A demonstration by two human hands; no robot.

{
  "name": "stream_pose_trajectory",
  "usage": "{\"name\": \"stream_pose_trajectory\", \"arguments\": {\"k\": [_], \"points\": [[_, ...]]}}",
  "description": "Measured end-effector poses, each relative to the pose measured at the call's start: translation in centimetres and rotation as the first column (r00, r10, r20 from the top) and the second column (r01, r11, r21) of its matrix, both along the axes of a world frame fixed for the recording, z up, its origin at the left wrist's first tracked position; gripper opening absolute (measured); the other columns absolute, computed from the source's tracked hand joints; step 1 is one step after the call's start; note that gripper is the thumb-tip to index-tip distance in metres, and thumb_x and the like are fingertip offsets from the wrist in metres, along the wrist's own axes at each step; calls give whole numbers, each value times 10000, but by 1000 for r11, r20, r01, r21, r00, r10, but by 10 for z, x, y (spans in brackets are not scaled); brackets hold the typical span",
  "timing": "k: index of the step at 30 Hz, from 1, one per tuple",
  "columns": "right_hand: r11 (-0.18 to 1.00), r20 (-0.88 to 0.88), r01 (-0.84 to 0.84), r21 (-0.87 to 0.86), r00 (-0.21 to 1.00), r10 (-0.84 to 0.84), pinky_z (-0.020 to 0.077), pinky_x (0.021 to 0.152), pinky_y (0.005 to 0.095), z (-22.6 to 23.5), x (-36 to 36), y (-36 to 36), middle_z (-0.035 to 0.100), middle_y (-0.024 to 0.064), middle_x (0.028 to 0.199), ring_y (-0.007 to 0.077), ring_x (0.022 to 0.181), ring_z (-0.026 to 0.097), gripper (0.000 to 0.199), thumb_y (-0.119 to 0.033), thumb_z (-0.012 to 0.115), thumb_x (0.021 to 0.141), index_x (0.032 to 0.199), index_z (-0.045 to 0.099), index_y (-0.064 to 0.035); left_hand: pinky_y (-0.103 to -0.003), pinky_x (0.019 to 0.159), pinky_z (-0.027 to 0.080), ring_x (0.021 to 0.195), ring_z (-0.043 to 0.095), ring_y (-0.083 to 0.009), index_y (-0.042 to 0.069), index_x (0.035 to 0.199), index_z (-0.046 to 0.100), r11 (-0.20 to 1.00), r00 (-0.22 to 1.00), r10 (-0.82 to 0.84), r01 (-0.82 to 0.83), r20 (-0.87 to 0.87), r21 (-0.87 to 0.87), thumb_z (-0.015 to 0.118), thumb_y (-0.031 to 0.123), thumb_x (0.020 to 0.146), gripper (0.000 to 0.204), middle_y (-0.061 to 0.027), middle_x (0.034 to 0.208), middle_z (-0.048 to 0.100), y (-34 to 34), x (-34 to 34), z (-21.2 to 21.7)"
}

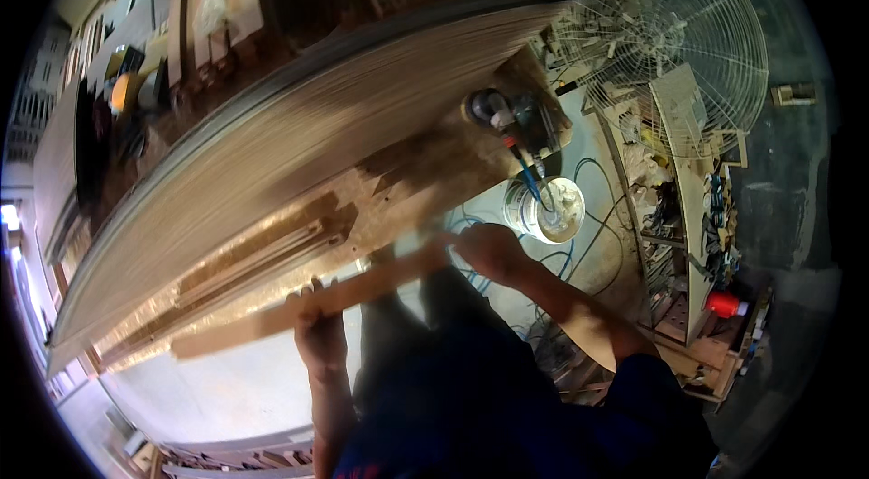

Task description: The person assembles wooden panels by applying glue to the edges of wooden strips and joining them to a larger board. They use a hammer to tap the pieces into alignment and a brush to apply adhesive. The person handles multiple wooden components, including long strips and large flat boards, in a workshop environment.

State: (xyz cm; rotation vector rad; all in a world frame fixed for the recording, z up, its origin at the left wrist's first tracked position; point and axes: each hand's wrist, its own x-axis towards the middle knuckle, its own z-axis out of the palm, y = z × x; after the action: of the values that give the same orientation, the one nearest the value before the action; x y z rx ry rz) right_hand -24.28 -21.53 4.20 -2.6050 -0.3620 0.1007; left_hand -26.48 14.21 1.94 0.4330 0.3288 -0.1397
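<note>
A long, flat wooden board (389, 277) lies slantwise across the front of my body, along the near edge of the workbench (398, 198). My left hand (319, 330) is closed around its lower middle, with fingertips showing over the far edge. At the board's right end my right hand (491, 253) grips it, fingers wrapped round the end. Just beyond, several thin wooden strips (262, 266) lie on the bench. A round power sander (489, 108) with a hose rests at the bench's far right.
A large wooden panel (344, 108) stretches along the bench behind the strips. To the right stand a white bucket (520, 207) and a big wire fan guard (674, 35). Blue and dark hoses (579, 248) loop over the floor. Wood offcuts (647, 167) fill a rack at the right.
</note>
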Motion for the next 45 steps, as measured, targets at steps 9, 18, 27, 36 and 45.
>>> {"name": "stream_pose_trajectory", "arguments": {"k": [9,18,27,36,45], "points": [[715,283,654,-246,754,-592,529,836,506,-97,108,-272,662,189,1028,407,984,654,270,-254,710,908,1054,632,-40,-551,1250,254,1351,501,-302,93,1230,466,667,995,28,-91,97,740,599,-17,811,453,-56,1190,533,-79,5,91],[835,42,526,-162,849,-527,528,793,559,-135,197,-348,695,258,920,465,873,673,341,-351,624,987,995,615,-10,-549,1255,216,1378,442,-342,72,1217,474,288,997,76,-54,33,956,629,58,835,412,-107,1216,491,-189,-2,99],[876,193,460,-146,881,-431,533,767,550,-142,221,-304,684,229,978,429,903,676,320,-332,616,975,1084,575,-35,-534,1226,266,1327,492,-333,57,1238,465,209,996,70,-66,53,976,644,103,892,393,-103,1215,503,-248,0,102],[890,-93,379,-253,906,-413,548,817,498,-156,141,-306,641,199,1063,406,979,668,362,-248,786,842,1048,591,-23,-544,1204,282,1287,503,-337,48,1193,468,233,992,68,-119,106,965,595,88,869,351,-116,1171,525,-253,17,103],[726,-41,127,676,990,-134,507,1015,413,-169,300,-186,648,177,1269,337,1191,636,686,-117,855,746,1355,544,-64,-535,1192,294,1257,504,-322,33,1188,468,179,983,161,-114,85,977,624,126,867,369,-121,1162,509,-255,11,105]]}}
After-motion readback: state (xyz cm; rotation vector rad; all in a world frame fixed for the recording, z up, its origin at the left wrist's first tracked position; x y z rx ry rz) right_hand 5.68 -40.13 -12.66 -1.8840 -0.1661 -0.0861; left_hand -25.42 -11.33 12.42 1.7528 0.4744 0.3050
